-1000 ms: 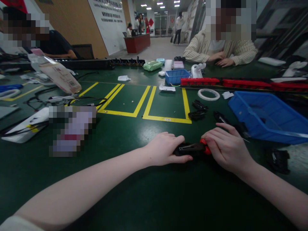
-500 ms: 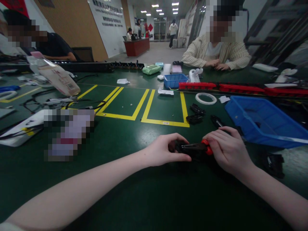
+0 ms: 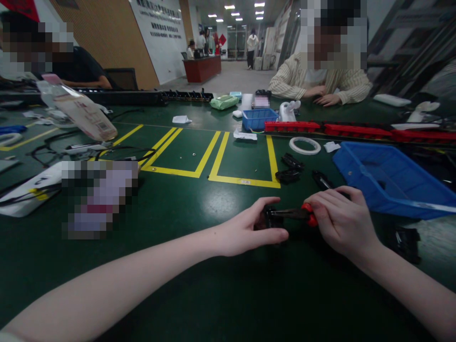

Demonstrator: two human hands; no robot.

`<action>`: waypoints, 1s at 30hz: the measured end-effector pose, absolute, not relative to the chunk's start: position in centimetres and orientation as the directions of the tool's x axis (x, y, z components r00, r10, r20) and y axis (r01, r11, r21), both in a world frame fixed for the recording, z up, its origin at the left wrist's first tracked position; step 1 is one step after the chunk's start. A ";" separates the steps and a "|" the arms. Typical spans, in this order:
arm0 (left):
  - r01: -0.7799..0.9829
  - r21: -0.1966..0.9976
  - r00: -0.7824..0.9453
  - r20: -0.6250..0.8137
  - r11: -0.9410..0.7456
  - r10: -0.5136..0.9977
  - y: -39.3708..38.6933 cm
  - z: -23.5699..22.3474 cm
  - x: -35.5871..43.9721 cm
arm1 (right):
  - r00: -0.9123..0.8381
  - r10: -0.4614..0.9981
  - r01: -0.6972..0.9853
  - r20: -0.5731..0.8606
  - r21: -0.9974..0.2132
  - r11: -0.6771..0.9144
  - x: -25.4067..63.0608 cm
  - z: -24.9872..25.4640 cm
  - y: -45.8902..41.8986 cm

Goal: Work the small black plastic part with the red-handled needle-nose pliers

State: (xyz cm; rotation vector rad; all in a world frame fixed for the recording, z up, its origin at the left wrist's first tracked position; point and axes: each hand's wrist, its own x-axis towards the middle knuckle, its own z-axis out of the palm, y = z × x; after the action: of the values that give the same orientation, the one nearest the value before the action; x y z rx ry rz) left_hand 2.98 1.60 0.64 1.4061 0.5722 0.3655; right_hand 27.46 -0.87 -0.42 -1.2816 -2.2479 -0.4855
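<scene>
My left hand [image 3: 254, 227] is closed around a small black plastic part [image 3: 272, 217], its thumb below and its fingers above and behind. My right hand [image 3: 342, 221] grips red-handled pliers [image 3: 309, 213]. Their dark narrow jaws point left and reach the black part; I cannot tell exactly what they pinch. Both hands are just above the dark green table [image 3: 221, 299]. Beyond them lie several more black parts [image 3: 290, 168], and another black piece [image 3: 404, 243] rests right of my right forearm.
A blue bin [image 3: 395, 183] stands at the right, beside a white tape roll [image 3: 304, 146]. Red strips [image 3: 295, 127] run behind them. At left are a tilted bottle [image 3: 83, 111], cables and a blurred-out purple object [image 3: 107, 194]. A person in a striped shirt [image 3: 290, 78] sits opposite.
The pliers and black part have turned slightly, and the dark jaws show more clearly between my hands. My right hand has shifted a little to the right.
</scene>
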 end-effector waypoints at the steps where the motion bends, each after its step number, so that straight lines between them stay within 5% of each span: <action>1: 0.113 0.985 0.817 -0.166 0.128 0.553 1.5 0.9 3.0 | -0.433 0.684 0.869 0.587 0.071 0.489 27.4 -0.4 -0.9; 7: 0.248 0.962 0.772 -0.123 -0.118 0.624 1.3 1.4 3.2 | -0.483 0.650 0.857 0.586 0.166 0.487 27.4 -0.1 -0.9; 14: 0.306 0.943 0.747 -0.149 -0.135 0.648 0.9 1.8 3.4 | -0.517 0.605 0.843 0.605 0.238 0.482 27.7 -0.3 -0.9; 30: 0.283 0.906 0.731 0.007 -0.313 0.682 1.2 0.7 3.3 | -0.441 0.705 0.832 0.555 -0.041 0.553 27.5 -0.6 -0.6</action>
State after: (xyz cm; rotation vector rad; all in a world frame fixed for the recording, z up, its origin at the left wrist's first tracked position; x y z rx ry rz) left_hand 3.28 1.19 0.74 1.8999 0.7439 0.4837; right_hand 27.55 -0.61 -0.64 -1.2351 -2.2707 -0.3237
